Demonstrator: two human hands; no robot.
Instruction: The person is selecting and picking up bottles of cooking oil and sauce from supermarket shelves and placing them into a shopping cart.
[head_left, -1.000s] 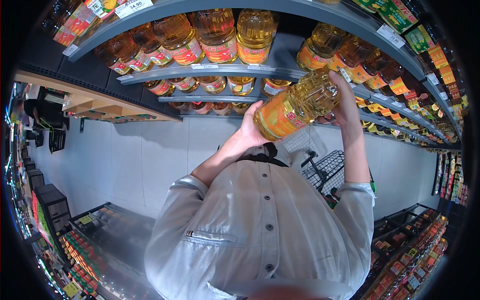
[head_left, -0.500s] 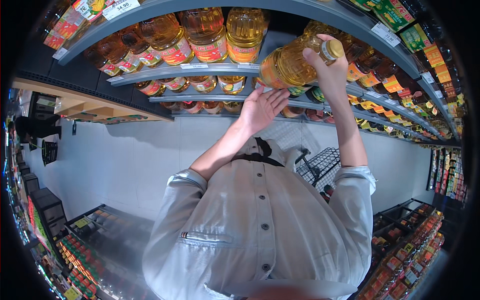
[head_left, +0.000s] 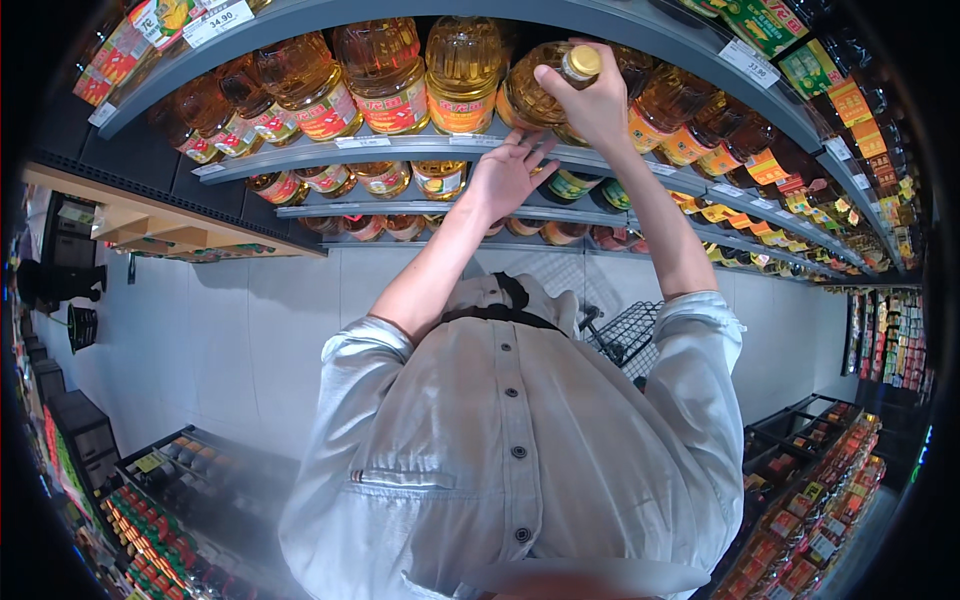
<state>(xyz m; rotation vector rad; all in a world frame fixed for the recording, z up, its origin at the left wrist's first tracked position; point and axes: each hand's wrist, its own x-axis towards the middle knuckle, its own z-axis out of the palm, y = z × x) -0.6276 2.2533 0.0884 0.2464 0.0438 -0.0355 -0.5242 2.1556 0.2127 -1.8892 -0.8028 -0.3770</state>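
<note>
A large clear bottle of golden cooking oil (head_left: 533,92) with a yellow cap tilts at the shelf front, in the row of bottles. My right hand (head_left: 598,105) is closed round its neck, thumb across the near side just below the cap. Under the bottle's lower end, my left hand (head_left: 500,180) is open, palm up and fingers spread. Its fingertips reach the shelf edge by the bottle's base; whether they touch the bottle I cannot tell. To the left stands another oil bottle (head_left: 464,75) with an orange label.
Grey shelf edges (head_left: 330,150) with price tags curve across the front, holding several more oil bottles (head_left: 380,75). Below, a black wire shopping cart (head_left: 630,335) stands on the pale floor (head_left: 280,330). Behind me are stocked display racks (head_left: 810,510). A wooden-edged shelf (head_left: 150,215) juts out left.
The bottle has moved left and away from me, into the shelf row, and tips more upright. Both hands have gone with it, the left one now up at the shelf edge.
</note>
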